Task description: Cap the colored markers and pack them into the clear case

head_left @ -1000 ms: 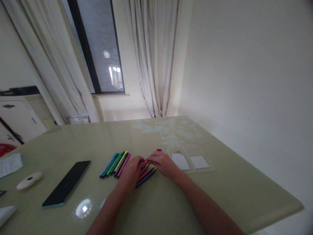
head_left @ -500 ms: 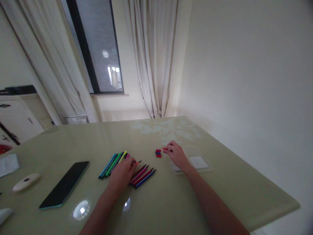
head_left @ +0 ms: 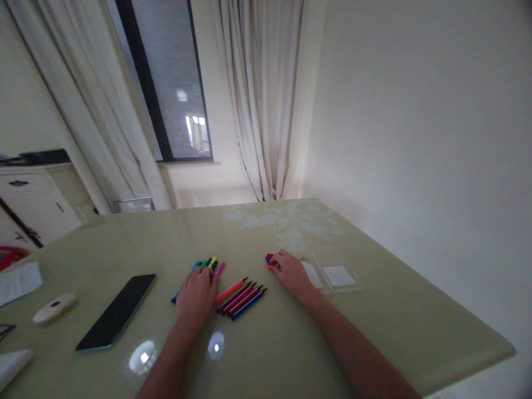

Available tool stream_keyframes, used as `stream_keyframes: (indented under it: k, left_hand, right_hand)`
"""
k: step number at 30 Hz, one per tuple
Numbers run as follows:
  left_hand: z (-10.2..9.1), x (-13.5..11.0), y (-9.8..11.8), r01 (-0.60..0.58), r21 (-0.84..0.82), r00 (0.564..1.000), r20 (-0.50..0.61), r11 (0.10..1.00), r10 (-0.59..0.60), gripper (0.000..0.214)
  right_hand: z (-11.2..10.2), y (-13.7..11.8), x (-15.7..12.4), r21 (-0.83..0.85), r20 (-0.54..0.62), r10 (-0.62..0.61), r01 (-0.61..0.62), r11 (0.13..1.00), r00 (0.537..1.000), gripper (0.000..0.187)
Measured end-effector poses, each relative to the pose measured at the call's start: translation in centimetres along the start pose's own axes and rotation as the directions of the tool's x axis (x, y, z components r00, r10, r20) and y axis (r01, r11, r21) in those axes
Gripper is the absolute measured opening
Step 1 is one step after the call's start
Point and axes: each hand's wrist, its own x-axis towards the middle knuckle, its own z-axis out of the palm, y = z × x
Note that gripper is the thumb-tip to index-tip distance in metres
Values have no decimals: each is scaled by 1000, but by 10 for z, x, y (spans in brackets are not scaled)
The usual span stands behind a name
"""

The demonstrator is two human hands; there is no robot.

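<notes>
My left hand [head_left: 196, 296] lies over a row of capped markers, its fingers closed around a pink marker [head_left: 220, 269] at the row's right end. Beyond the knuckles show the tips of a yellow marker [head_left: 213, 262], a green one [head_left: 203, 264] and a blue one [head_left: 195, 265]; their lower parts are mostly covered. To the right lie several uncapped markers, an orange one [head_left: 230, 291] and a blue one [head_left: 249, 303] among them. My right hand [head_left: 293, 272] pinches an orange cap [head_left: 270, 266] down beside a few red and blue caps [head_left: 269, 257], partly hidden by the fingers.
An open clear plastic case [head_left: 353, 281] with white inserts lies beside my right hand. Left on the glossy table [head_left: 137, 238] are a black tablet-like slab [head_left: 118, 311], a cream oval object [head_left: 54, 308] and a white paper [head_left: 20, 282]. A wall borders the table's right side.
My left hand has released the uncapped orange marker beside the other uncapped ones and moved left onto the pink marker. My right hand has brought the orange cap down to the other caps.
</notes>
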Motion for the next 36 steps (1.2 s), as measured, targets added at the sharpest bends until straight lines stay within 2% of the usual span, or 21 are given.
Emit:
stream_keyframes:
  k: [3, 6, 10, 15, 17, 19, 21, 24, 26, 29, 33, 36]
  left_hand:
    - [-1, -1, 12, -119, -121, 993, -13, 986, 118, 25]
    - [-7, -4, 33, -212, -333, 974, 4, 919, 226, 28]
    - [-10, -12, 54, -294, -459, 940, 23, 839, 342, 30]
    - [-8, -14, 60, -255, -506, 920, 134, 824, 367, 34]
    - [-8, -11, 54, -228, -474, 929, 154, 850, 335, 34]
    - [-8, -6, 40, -176, -426, 954, 149, 887, 260, 36]
    - [-7, 0, 21, -122, -425, 978, 101, 897, 181, 39]
    - [-4, 6, 2, -128, -378, 991, -22, 917, 129, 40]
    - [-3, 6, 1, -179, -319, 984, -47, 931, 173, 38]
    - [-3, 2, 11, -250, -289, 967, -28, 924, 253, 36]
    - [-5, -4, 24, -240, -287, 966, 21, 928, 256, 33]
    - [-6, -5, 26, -230, -287, 962, 76, 930, 262, 32]
  right_hand:
    - [-3, -8, -2, 63, -65, -77, 81, 995, 995, 19]
    - [-4, -20, -7, 121, -107, -240, 252, 960, 965, 33]
    - [-1, -27, -7, 93, -53, -421, 424, 901, 906, 23]
    - [-1, -14, 1, 69, -69, -488, 492, 868, 870, 20]
    - [-6, 0, 4, 71, -109, -462, 471, 879, 880, 21]
    - [-15, 19, 5, 71, -183, -371, 389, 919, 910, 24]
    - [-25, 40, 5, 109, -301, -178, 220, 970, 937, 26]
    - [-34, 59, 3, 131, -347, 23, 24, 991, 937, 28]
    - [-32, 56, 2, 119, -322, 71, -34, 992, 944, 25]
    - [-23, 36, 2, 93, -218, 35, -15, 996, 975, 21]
    - [-13, 10, 1, -31, -114, 12, -15, 999, 993, 18]
    - [-11, 5, 0, -101, -78, 35, -43, 994, 996, 16]
